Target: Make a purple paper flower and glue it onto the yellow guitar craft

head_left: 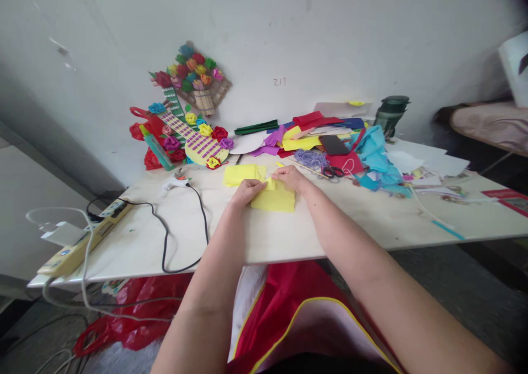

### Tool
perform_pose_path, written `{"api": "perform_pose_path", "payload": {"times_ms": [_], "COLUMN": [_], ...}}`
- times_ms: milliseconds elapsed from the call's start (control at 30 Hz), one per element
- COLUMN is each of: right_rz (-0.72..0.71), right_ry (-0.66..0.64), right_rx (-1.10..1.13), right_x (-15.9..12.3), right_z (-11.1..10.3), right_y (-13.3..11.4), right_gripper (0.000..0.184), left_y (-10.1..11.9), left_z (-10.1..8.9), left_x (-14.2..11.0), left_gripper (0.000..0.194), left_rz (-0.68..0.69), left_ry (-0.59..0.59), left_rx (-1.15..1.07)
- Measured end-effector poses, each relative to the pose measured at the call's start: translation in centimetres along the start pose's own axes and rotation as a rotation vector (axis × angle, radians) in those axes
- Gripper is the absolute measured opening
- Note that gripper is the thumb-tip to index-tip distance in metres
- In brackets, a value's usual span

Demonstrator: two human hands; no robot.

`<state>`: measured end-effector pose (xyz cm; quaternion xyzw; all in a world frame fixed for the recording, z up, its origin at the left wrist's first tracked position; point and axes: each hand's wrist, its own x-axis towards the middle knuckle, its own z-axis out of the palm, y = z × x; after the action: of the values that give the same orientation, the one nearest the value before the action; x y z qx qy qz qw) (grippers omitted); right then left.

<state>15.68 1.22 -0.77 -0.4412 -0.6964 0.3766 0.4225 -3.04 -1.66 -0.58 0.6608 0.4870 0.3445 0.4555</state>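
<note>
Both hands are over the middle of the table, pinching one piece of yellow crepe paper [273,200]. The fingers of my left hand [249,190] are closed on its upper left part. My right hand [290,177] grips the same sheet near its upper right edge, fingertips close to those of the left. Between the hands the paper is gathered a little, and its lower part hangs toward me as a flat flap. Just behind my left hand lies a folded stack of yellow crepe paper [241,174].
A glue gun [176,182] with a black cord lies left, near a power strip [86,239]. Paper-flower crafts [206,143] and a glue bottle [157,147] stand at the back left. Scissors [332,171], a phone [333,144], blue crepe paper [377,157] and a dark bottle [390,115] lie right.
</note>
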Motion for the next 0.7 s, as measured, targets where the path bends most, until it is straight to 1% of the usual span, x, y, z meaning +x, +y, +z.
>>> {"api": "perform_pose_path", "payload": {"times_ms": [67, 200, 300, 400, 500, 700], "right_rz": [-0.006, -0.028, -0.052, -0.047, -0.041, -0.05], "right_ry": [-0.025, -0.078, -0.043, 0.006, 0.019, -0.051], "right_rx": [0.028, 0.035, 0.021, 0.04, 0.065, 0.06], "right_x": [-0.1, -0.16, -0.11, -0.13, -0.19, -0.05], "right_z": [-0.01, 0.08, 0.09, 0.01, -0.02, 0.28], "right_y": [-0.12, -0.22, -0.23, -0.29, -0.32, 0.03], "right_gripper": [0.039, 0.041, 0.042, 0.037, 0.035, 0.032], "left_y": [-0.08, -0.13, -0.28, -0.45, -0.43, -0.38], "left_z": [-0.16, -0.24, -0.12, 0.02, 0.05, -0.16], "left_x": [0.09, 0.26, 0.42, 0.52, 0.44, 0.35], "left_gripper": [0.044, 0.043, 0.041, 0.041, 0.043, 0.042], "left_rz": [0.029, 0.078, 0.084, 0.064, 0.045, 0.12], "left_ry": [-0.024, 0.04, 0.075, 0.078, 0.086, 0.057], "left_rx": [0.02, 0.096, 0.087, 0.048, 0.035, 0.088]}}
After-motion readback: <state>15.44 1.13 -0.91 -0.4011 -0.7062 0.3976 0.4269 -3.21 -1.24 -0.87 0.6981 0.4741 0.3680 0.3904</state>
